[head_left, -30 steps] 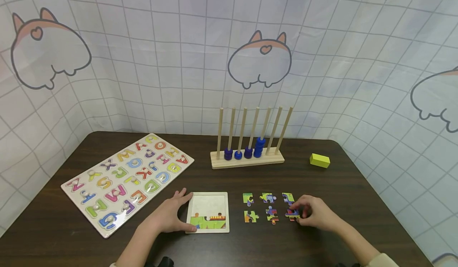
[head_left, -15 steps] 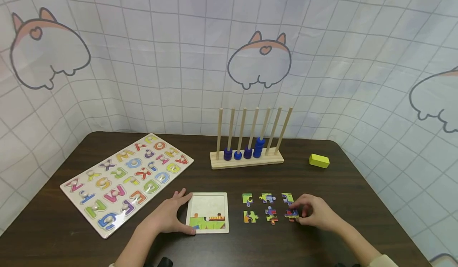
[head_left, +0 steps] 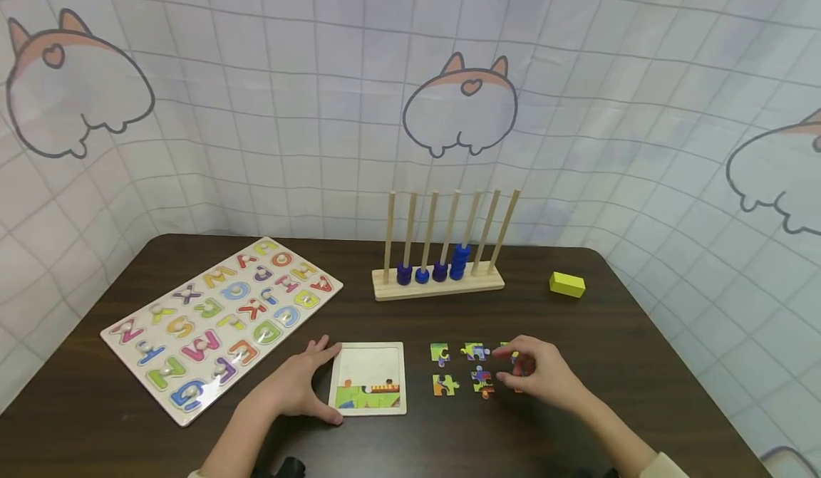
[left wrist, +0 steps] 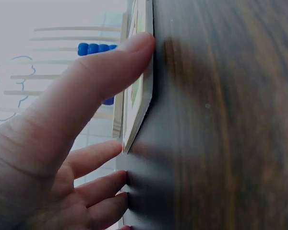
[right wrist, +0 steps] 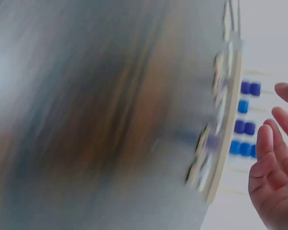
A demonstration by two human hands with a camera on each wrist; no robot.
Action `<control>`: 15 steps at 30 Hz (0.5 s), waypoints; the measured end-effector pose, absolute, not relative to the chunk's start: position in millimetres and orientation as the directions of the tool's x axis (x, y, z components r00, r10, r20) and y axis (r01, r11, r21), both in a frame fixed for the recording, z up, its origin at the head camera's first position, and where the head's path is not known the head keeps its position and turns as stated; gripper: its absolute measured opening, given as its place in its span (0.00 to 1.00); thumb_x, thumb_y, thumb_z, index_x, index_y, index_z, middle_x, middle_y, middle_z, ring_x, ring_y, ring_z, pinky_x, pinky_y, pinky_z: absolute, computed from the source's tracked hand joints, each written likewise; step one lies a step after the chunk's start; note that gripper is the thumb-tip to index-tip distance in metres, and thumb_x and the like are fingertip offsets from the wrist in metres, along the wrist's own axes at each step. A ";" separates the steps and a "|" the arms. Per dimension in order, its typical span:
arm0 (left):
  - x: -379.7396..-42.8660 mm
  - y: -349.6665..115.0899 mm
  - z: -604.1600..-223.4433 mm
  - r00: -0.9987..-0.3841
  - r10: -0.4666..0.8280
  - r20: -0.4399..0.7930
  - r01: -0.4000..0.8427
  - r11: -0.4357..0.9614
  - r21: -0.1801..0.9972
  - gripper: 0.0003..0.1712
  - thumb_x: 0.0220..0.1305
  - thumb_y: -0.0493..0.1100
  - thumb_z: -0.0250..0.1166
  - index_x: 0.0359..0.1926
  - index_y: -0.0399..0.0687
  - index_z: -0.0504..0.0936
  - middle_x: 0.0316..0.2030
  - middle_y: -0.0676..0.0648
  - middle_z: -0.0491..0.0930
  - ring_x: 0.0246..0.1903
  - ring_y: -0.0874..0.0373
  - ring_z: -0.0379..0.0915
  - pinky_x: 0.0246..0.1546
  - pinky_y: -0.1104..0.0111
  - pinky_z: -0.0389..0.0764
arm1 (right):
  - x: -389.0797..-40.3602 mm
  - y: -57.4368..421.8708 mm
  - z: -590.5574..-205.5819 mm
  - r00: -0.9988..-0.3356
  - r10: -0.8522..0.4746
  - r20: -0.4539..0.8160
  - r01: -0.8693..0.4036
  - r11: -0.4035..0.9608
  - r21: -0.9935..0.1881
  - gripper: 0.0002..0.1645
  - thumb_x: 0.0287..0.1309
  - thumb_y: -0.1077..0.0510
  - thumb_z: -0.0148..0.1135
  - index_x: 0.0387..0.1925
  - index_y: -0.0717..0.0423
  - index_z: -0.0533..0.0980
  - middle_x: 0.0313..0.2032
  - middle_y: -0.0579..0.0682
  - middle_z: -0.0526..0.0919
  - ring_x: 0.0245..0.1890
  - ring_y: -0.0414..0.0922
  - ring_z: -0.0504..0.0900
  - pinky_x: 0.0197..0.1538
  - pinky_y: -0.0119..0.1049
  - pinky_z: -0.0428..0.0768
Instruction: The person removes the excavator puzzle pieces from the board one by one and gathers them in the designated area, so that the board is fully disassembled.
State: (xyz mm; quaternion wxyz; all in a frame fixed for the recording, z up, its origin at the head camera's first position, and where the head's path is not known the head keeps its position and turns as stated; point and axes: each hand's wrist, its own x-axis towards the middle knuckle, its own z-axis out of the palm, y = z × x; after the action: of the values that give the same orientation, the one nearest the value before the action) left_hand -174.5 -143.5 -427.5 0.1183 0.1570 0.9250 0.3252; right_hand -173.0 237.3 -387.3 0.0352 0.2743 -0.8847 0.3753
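My left hand (head_left: 296,385) holds the left side of a small square jigsaw puzzle tray (head_left: 403,378), thumb at the near corner and forefinger at the far one. Green and orange pieces (head_left: 368,398) fill the tray's lower part; the upper part shows bare board. Right of it lie several loose jigsaw pieces (head_left: 445,385) in two rows. Above the right-hand ones hovers my right hand (head_left: 544,372), thumb and forefinger apart, partly hiding the pieces under it. In the right wrist view, no piece is visible between the fingers (right wrist: 265,143).
An alphabet peg puzzle board (head_left: 221,328) lies at the left. A wooden bead stand (head_left: 438,289) with upright rods and blue beads stands behind the tray. A yellow block (head_left: 567,285) is at the back right. A patterned curtain (head_left: 308,122) encloses the table's far side.
My right hand has lifted off the lower right jigsaw piece and shifted a little left and away from me, thumb and forefinger now apart. The left hand stays at the tray. The head view shifted slightly.
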 end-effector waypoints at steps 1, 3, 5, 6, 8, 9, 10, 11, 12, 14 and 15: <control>-174.6 -143.6 -427.4 -0.923 0.365 -0.121 0.210 0.741 0.637 0.63 0.24 0.56 0.80 0.65 0.39 0.63 0.66 0.34 0.53 0.65 0.35 0.44 0.60 0.45 0.54 | -174.5 234.6 -390.2 -0.847 -0.456 0.275 -0.514 0.565 -0.646 0.14 0.42 0.69 0.69 0.36 0.64 0.79 0.30 0.55 0.78 0.19 0.35 0.73 0.20 0.30 0.75; -174.8 -143.7 -426.9 -0.924 0.359 -0.133 0.200 0.749 0.631 0.62 0.25 0.56 0.80 0.65 0.40 0.63 0.66 0.35 0.53 0.65 0.36 0.44 0.60 0.45 0.54 | -179.3 230.0 -398.3 -0.851 -0.448 0.275 -0.509 0.568 -0.647 0.15 0.43 0.67 0.70 0.38 0.62 0.80 0.31 0.53 0.79 0.20 0.35 0.73 0.21 0.31 0.75; -174.9 -143.6 -426.0 -0.924 0.355 -0.143 0.193 0.756 0.625 0.62 0.25 0.56 0.80 0.65 0.40 0.63 0.66 0.35 0.53 0.65 0.36 0.44 0.60 0.45 0.54 | -183.0 224.8 -404.8 -0.859 -0.439 0.263 -0.492 0.566 -0.662 0.17 0.43 0.63 0.71 0.40 0.60 0.79 0.32 0.52 0.78 0.21 0.35 0.73 0.22 0.31 0.75; -174.8 -143.6 -425.4 -0.923 0.354 -0.149 0.191 0.759 0.623 0.62 0.26 0.56 0.80 0.65 0.40 0.63 0.66 0.35 0.52 0.65 0.36 0.44 0.60 0.45 0.54 | -183.7 221.6 -406.2 -0.860 -0.439 0.261 -0.489 0.556 -0.672 0.18 0.44 0.62 0.71 0.40 0.60 0.79 0.32 0.52 0.78 0.21 0.35 0.73 0.22 0.30 0.75; -174.4 -143.4 -424.4 -0.922 0.355 -0.155 0.190 0.764 0.617 0.62 0.26 0.56 0.80 0.65 0.40 0.63 0.66 0.34 0.52 0.65 0.36 0.44 0.59 0.44 0.54 | -183.4 213.7 -406.4 -0.862 -0.442 0.248 -0.475 0.534 -0.699 0.19 0.44 0.61 0.71 0.42 0.60 0.79 0.32 0.54 0.78 0.21 0.36 0.74 0.22 0.30 0.75; -174.1 -143.3 -424.1 -0.921 0.355 -0.158 0.190 0.766 0.614 0.62 0.26 0.56 0.80 0.65 0.39 0.62 0.66 0.34 0.52 0.65 0.35 0.44 0.59 0.44 0.54 | -182.6 209.3 -406.0 -0.860 -0.448 0.245 -0.472 0.515 -0.716 0.19 0.45 0.62 0.70 0.42 0.60 0.79 0.32 0.55 0.77 0.20 0.37 0.74 0.21 0.31 0.75; -173.9 -143.1 -423.8 -0.920 0.358 -0.158 0.193 0.767 0.613 0.62 0.26 0.56 0.80 0.65 0.39 0.62 0.66 0.33 0.52 0.65 0.35 0.44 0.59 0.44 0.54 | -181.8 204.9 -405.6 -0.857 -0.453 0.245 -0.473 0.503 -0.724 0.19 0.45 0.62 0.70 0.42 0.61 0.79 0.32 0.55 0.77 0.20 0.36 0.74 0.21 0.31 0.75; -173.8 -142.7 -423.4 -0.919 0.360 -0.159 0.194 0.767 0.611 0.62 0.26 0.56 0.80 0.65 0.39 0.62 0.66 0.33 0.52 0.65 0.35 0.44 0.59 0.44 0.54 | -181.2 200.5 -405.9 -0.853 -0.458 0.250 -0.477 0.489 -0.731 0.19 0.45 0.62 0.70 0.42 0.61 0.79 0.32 0.56 0.77 0.20 0.36 0.74 0.21 0.31 0.75; -173.6 -142.2 -423.1 -0.919 0.361 -0.160 0.195 0.767 0.611 0.62 0.27 0.56 0.80 0.65 0.39 0.62 0.66 0.33 0.52 0.65 0.35 0.44 0.59 0.44 0.54 | -180.5 196.1 -406.3 -0.847 -0.466 0.256 -0.484 0.477 -0.734 0.19 0.45 0.62 0.70 0.42 0.61 0.79 0.32 0.56 0.77 0.20 0.36 0.74 0.21 0.31 0.75; -173.0 -142.0 -422.5 -0.919 0.360 -0.159 0.196 0.768 0.610 0.62 0.27 0.56 0.80 0.65 0.39 0.62 0.66 0.33 0.52 0.65 0.35 0.44 0.59 0.44 0.54 | -180.7 186.6 -408.1 -0.828 -0.487 0.279 -0.513 0.454 -0.729 0.18 0.45 0.62 0.70 0.41 0.62 0.79 0.32 0.56 0.77 0.19 0.35 0.73 0.20 0.30 0.75; -172.7 -141.8 -422.2 -0.919 0.360 -0.159 0.196 0.768 0.610 0.62 0.27 0.56 0.80 0.65 0.40 0.62 0.66 0.34 0.52 0.65 0.35 0.44 0.59 0.44 0.54 | -180.7 181.9 -408.6 -0.822 -0.493 0.284 -0.520 0.449 -0.727 0.18 0.45 0.61 0.70 0.41 0.62 0.79 0.32 0.55 0.77 0.20 0.34 0.73 0.20 0.29 0.74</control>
State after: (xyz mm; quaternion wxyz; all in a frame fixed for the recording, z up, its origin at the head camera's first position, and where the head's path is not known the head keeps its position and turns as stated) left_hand -172.7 -141.8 -422.2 0.1344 0.1494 0.9306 0.3059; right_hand -180.7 181.9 -408.6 0.0159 0.2976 -0.8509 0.4326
